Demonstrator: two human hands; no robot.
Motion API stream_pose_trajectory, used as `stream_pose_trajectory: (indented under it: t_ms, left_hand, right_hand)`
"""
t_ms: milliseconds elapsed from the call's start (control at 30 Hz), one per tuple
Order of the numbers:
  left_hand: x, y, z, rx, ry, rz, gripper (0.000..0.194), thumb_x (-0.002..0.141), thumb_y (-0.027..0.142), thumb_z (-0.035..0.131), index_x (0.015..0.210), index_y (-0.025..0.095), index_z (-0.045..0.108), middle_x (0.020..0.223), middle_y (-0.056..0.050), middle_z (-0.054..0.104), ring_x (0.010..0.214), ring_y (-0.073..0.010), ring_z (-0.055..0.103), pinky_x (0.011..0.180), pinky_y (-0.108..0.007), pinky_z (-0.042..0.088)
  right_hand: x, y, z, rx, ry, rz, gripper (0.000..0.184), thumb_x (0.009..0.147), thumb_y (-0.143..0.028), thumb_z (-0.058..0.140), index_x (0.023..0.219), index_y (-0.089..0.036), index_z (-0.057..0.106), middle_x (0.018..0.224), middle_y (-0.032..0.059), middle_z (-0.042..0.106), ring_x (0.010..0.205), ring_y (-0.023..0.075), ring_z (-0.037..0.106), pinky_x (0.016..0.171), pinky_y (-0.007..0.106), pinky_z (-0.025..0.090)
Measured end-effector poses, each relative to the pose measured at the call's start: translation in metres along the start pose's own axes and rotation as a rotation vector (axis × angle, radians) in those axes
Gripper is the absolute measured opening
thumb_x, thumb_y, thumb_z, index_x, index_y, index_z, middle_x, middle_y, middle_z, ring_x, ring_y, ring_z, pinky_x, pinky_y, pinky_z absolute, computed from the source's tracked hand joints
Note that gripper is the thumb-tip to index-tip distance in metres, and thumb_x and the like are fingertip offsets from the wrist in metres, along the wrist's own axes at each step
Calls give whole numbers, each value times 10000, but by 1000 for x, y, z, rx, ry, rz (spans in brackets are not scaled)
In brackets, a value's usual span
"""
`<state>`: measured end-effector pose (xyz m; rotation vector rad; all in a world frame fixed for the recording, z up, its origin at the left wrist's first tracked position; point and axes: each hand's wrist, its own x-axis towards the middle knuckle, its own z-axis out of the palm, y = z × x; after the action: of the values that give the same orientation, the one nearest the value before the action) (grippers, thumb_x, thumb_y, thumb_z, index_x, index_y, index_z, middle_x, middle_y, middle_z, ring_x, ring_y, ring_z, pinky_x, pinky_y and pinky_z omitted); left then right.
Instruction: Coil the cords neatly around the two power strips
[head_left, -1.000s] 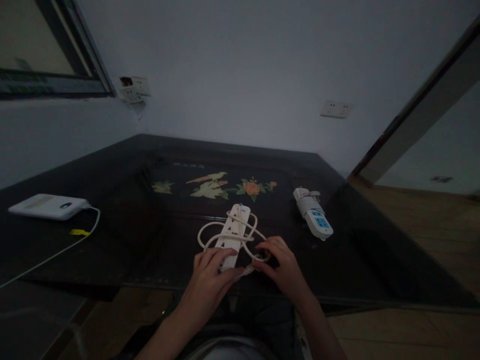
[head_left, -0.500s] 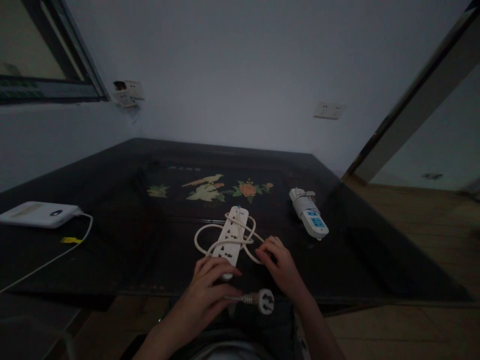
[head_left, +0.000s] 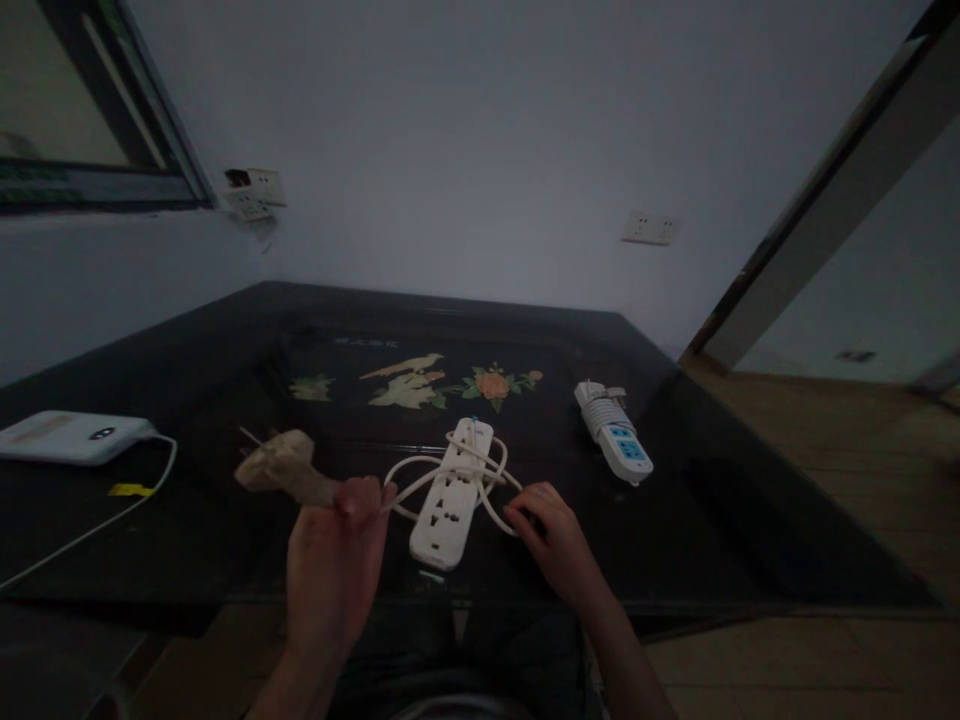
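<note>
A white power strip lies lengthwise on the dark table, its white cord looped loosely across it. Closed around the cord near its end, my left hand is raised left of the strip. The plug sticks out beyond that hand, prongs pointing left. My right hand rests to the right of the strip, with thumb and fingers pinched on a loop of the same cord.
A second power strip with blue sockets and its cord wound round it lies to the right. At the left sits a white device with a cable and yellow tag. Wall sockets are behind the black table.
My left hand has moved left and turned over, swinging the plug from the table's front edge to the left of the strip. The right hand has stayed nearly still at the cord loop.
</note>
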<state>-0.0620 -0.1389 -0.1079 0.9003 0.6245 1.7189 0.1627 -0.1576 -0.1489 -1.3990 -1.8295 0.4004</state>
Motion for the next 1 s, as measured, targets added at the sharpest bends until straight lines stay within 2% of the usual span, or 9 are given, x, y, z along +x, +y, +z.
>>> stream_pose_trajectory:
  t_ms: [133, 300, 367, 467, 567, 633, 800, 900, 1000]
  left_hand:
    - [17, 10, 22, -167, -106, 60, 513, 740, 490, 690, 544, 178, 332, 535, 56, 231, 529, -107, 236, 535, -228, 359]
    - [32, 10, 40, -33, -388, 232, 367, 756, 473, 653, 606, 189, 476, 571, 35, 361, 582, -127, 354, 602, -265, 360]
    - [41, 10, 50, 100, -587, 328, 273, 789, 435, 632, 690, 194, 552, 619, 18, 443, 625, -139, 399, 627, -272, 356]
    - [52, 16, 75, 419, -986, 420, 194, 861, 371, 555, 812, 192, 612, 694, -17, 552, 677, -157, 453, 667, -293, 358]
    - [58, 20, 107, 625, -1307, 424, 136, 851, 307, 577, 805, 186, 618, 742, -10, 611, 703, -144, 499, 740, -292, 372]
    - [60, 17, 125, 657, -1428, 407, 119, 842, 285, 604, 780, 184, 615, 726, 11, 612, 708, -128, 514, 753, -267, 374]
    - [59, -1, 149, 554, -1478, 282, 122, 853, 257, 584, 780, 161, 595, 683, 25, 570, 663, -103, 516, 688, -222, 386]
    - [59, -7, 156, 514, -1478, 135, 114, 869, 263, 552, 825, 162, 581, 636, 46, 505, 619, -94, 477, 629, -212, 374]
    - [62, -12, 162, 455, -1441, -21, 156, 890, 318, 522, 874, 166, 553, 602, 65, 447, 565, -82, 413, 554, -199, 335]
  right_hand:
    - [0, -1, 0, -5, -5, 3, 153, 894, -190, 526, 755, -212, 586, 773, 33, 610, 805, 189, 557, 703, 305, 456]
    - [2, -2, 1, -1, 45, -12, 148, 873, -173, 531, 749, -219, 597, 762, 32, 616, 786, 196, 573, 693, 315, 464]
    - [-1, -5, -2, 69, 148, -34, 133, 870, -182, 525, 780, -228, 611, 787, 37, 634, 787, 201, 594, 699, 326, 484]
    - [-12, -16, -17, 188, 340, -48, 108, 872, -237, 526, 938, -248, 610, 901, 59, 647, 846, 220, 623, 718, 347, 526]
    - [-25, -31, -43, 214, 526, -53, 387, 840, -259, 593, 1215, -272, 499, 1094, 95, 602, 964, 244, 620, 769, 388, 555]
    - [-31, -41, -62, 141, 605, -135, 467, 826, -229, 626, 1263, -305, 482, 1143, 94, 586, 892, 225, 646, 714, 374, 577]
    - [-30, -63, -92, -170, 456, -435, 533, 834, -127, 617, 1274, -412, 521, 1190, 36, 597, 919, 206, 645, 710, 342, 576]
    - [-22, -69, -98, -289, 319, -596, 427, 899, -131, 521, 1275, -328, 560, 1157, 62, 634, 969, 206, 622, 740, 333, 556]
    - [-14, -67, -101, -389, 209, -649, 360, 942, -139, 426, 1244, -237, 597, 1184, 88, 647, 1069, 213, 567, 826, 346, 527]
